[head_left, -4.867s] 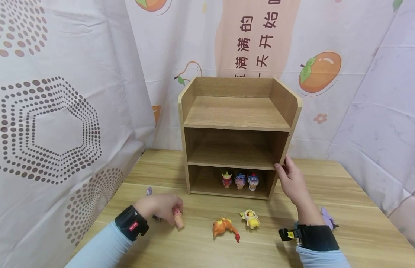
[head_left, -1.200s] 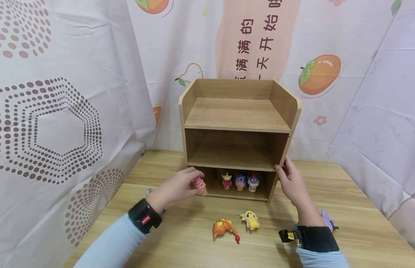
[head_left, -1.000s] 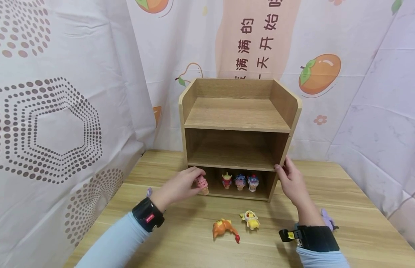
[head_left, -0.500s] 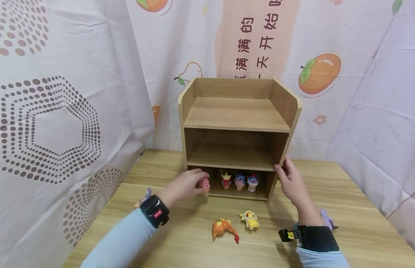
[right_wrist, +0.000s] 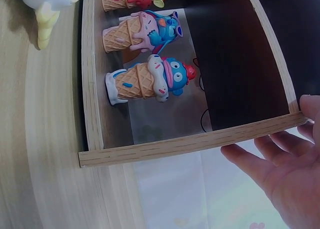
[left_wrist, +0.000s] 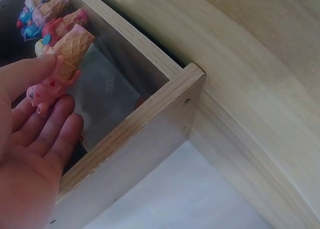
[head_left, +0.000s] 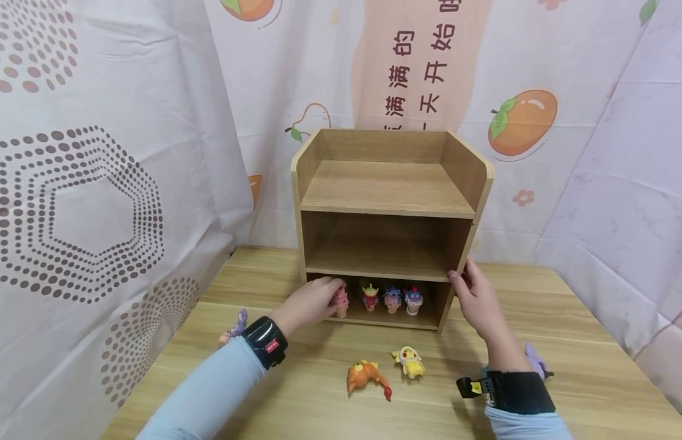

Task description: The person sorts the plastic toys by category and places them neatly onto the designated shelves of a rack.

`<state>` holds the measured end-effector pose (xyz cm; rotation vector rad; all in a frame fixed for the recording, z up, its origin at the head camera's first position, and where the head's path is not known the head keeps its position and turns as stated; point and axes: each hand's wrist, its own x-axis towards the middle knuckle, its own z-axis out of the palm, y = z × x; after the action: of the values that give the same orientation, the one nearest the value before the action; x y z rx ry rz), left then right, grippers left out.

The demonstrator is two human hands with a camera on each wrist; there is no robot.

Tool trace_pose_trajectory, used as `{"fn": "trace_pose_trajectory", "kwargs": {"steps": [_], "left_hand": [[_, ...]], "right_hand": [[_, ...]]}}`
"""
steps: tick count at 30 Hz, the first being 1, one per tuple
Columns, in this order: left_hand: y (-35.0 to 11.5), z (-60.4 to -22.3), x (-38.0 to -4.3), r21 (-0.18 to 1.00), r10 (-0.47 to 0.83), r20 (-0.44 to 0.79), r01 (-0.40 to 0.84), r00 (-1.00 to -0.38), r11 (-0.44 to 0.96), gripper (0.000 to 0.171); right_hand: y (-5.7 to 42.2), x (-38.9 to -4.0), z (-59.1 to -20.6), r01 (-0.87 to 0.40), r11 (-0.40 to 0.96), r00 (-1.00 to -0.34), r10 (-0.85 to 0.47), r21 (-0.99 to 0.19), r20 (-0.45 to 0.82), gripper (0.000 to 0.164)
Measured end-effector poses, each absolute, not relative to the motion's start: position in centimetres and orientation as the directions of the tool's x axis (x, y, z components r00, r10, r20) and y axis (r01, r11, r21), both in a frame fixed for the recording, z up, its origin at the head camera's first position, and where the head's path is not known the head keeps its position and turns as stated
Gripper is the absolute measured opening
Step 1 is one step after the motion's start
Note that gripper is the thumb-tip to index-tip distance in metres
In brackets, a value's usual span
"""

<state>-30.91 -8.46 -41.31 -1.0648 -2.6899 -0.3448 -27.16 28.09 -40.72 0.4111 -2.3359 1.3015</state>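
My left hand (head_left: pixel 310 300) pinches a pink ice-cream-cone figurine (head_left: pixel 341 304) at the left of the wooden shelf's (head_left: pixel 390 186) bottom compartment. In the left wrist view its waffle cone (left_wrist: pixel 75 49) shows clear of the thumb and fingertips, and the pink character faces the palm. To its right, a red figurine with a green head (head_left: pixel 370 298), a pink-and-blue one (head_left: pixel 393 300) and a blue one with a red cap (head_left: pixel 414 301) stand upright in a row. My right hand (head_left: pixel 478 299) grips the shelf's right side panel, thumb at its front edge, fingers along the outside (right_wrist: pixel 280 159).
An orange figurine with a red-tipped tail (head_left: pixel 364 374) and a yellow one in a white hood (head_left: pixel 410 362) lie on the wooden table (head_left: pixel 313 403) before the shelf. Purple figurines lie beside the left forearm (head_left: pixel 239 324) and the right wrist (head_left: pixel 535 360). Printed curtains hang behind.
My left hand has picked the pink cone figurine up from the table at left, carried it right to the bottom compartment and moved it slightly further in. My right hand has stayed on the side panel.
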Motion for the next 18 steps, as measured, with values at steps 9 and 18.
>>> {"fn": "trace_pose_trajectory", "kwargs": {"steps": [9, 18], "left_hand": [[-7.6, -41.6, -31.5, 0.121, 0.639, 0.265, 0.682, -0.722, 0.721, 0.02], [-6.8, -41.5, -32.1, 0.092, 0.626, 0.256, 0.663, -0.736, 0.743, 0.016]], "right_hand": [[28.1, -27.1, -40.8, -0.445, 0.526, -0.866, -0.048, -0.725, 0.497, 0.055], [28.2, -27.1, -40.8, -0.443, 0.537, -0.865, -0.045, -0.718, 0.5, 0.054]]}}
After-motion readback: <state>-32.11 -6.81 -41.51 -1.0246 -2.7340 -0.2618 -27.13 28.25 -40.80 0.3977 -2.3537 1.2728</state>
